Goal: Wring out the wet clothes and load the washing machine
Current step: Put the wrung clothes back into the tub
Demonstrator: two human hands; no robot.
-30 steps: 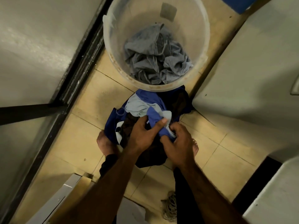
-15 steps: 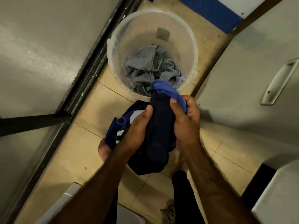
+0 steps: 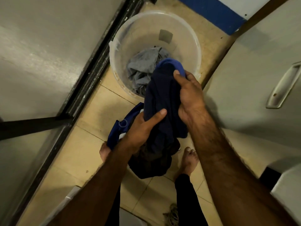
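While your right hand (image 3: 189, 93) grips the top of the navy garment (image 3: 162, 98) above the bucket (image 3: 198, 49) and your left hand (image 3: 143, 126) clutches it lower, its length hangs toward your feet (image 3: 189, 160), ready for twisting.

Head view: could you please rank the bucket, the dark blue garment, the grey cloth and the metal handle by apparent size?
1. bucket
2. dark blue garment, held nearer the camera
3. grey cloth, partly hidden
4. metal handle, cut at the frame edge
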